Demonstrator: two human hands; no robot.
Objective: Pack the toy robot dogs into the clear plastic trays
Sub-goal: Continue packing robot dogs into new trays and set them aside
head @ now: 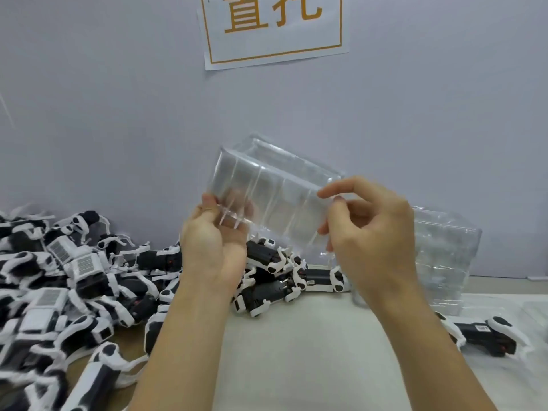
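Holding one empty clear tray (267, 197) aloft (nothing inside), left hand (213, 247) and right hand (370, 232) both in firm grip.

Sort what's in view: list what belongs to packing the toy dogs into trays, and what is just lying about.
Belongs to the job:
- clear tray, held up by left hand and right hand
- tray stack at the right
- dog pile at the left
- lone dog at the right

Just about:
- wall sign
- white mat
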